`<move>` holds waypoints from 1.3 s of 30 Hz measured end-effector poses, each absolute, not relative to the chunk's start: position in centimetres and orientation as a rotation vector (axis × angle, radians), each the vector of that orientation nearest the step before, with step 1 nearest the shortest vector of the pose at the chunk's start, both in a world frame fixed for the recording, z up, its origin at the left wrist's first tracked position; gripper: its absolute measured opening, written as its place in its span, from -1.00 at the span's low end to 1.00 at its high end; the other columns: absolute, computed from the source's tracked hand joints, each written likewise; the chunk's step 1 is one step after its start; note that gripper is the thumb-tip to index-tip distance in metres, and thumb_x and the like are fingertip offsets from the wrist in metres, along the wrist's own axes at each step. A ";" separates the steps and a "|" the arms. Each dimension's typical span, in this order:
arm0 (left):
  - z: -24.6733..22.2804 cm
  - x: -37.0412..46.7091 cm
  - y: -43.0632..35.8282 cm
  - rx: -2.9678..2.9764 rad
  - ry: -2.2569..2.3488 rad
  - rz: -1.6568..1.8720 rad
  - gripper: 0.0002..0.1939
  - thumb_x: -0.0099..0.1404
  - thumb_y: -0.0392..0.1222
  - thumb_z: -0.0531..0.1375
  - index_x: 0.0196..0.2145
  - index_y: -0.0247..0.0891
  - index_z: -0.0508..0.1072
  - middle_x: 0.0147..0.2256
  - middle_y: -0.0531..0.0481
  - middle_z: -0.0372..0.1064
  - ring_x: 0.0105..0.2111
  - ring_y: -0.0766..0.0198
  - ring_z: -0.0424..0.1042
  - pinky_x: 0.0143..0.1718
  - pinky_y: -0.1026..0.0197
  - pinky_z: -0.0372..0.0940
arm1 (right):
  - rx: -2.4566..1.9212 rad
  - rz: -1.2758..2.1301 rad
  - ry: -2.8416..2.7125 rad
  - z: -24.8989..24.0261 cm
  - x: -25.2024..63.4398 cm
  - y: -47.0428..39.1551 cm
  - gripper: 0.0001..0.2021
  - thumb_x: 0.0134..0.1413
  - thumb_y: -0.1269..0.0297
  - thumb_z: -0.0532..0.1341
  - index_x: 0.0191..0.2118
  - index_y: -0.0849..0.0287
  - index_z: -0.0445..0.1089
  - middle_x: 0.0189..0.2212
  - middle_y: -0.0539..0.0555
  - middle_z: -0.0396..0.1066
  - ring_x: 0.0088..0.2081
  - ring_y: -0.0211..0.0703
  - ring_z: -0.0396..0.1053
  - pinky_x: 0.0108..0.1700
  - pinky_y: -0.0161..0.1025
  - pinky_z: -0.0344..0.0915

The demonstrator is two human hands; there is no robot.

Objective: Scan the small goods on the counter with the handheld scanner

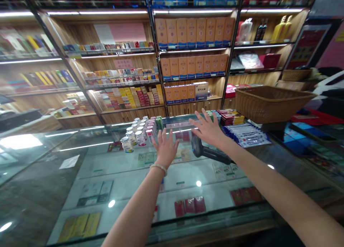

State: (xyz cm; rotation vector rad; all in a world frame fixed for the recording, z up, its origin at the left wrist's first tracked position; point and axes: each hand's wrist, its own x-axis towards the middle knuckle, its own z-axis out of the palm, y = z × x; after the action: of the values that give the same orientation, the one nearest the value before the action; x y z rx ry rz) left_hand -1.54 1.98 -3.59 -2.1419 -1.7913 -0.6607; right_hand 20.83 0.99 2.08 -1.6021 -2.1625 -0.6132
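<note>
Both of my arms reach forward over a glass display counter (129, 182). My left hand (165, 148), with a pale bracelet (159, 168) at the wrist, has its fingers spread and holds nothing. It is just right of several small round containers (130, 136) with white lids, standing in rows with pink and green ones (151, 127) on the right. My right hand (206, 128) is also spread and empty, above a black handheld scanner (211, 153) that lies on the glass. Part of the scanner is hidden by my right forearm. Blue-and-white packets (245, 134) lie fanned beyond that forearm.
A brown wicker basket (271, 101) stands on the counter at the right. Red and yellow packs (231, 116) are stacked near it. A white paper slip (69, 162) lies at left. Behind, shelves hold orange boxes (192, 33) and small packs (131, 96).
</note>
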 end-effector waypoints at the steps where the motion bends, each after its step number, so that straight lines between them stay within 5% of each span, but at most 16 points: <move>1: -3.5 -1.5 2.0 -2.145 -1.780 -0.676 -0.40 0.50 0.03 0.07 0.39 -0.22 0.26 0.44 -0.32 0.05 0.45 -0.20 -0.03 0.40 -0.53 -0.22 | -1.617 -0.610 -2.157 1.8 21.3 0.7 -0.47 0.45 -0.02 -0.02 0.39 -0.05 0.28 0.49 0.16 0.03 0.48 0.36 -0.11 0.40 0.50 -0.23; 20: -1.6 -0.8 1.2 -2.166 -1.552 -0.806 -0.49 0.51 0.00 0.04 0.33 -0.13 0.36 0.41 -0.30 0.10 0.43 -0.20 0.01 0.41 -0.52 -0.33 | -1.772 -0.528 -2.082 -0.2 27.7 -1.4 -0.48 0.47 -0.02 -0.03 0.39 -0.07 0.28 0.48 0.18 0.07 0.48 0.33 -0.10 0.38 0.52 -0.20; 39: 5.8 10.2 5.6 -2.322 -1.583 -0.578 -0.41 0.51 0.09 0.01 0.42 -0.04 0.22 0.47 -0.21 -0.03 0.45 -0.14 -0.03 0.42 -0.43 -0.15 | -1.952 -0.442 -2.030 3.3 35.0 6.3 -0.37 0.35 -0.05 0.13 0.45 -0.03 0.16 0.52 0.25 -0.10 0.51 0.37 -0.22 0.37 0.54 -0.20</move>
State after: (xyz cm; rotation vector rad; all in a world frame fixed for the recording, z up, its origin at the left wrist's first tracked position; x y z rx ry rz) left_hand 10.20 5.57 5.80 -2.3220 -1.5830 -0.5779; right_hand 34.95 6.28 3.31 -1.9521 -2.0302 -0.4423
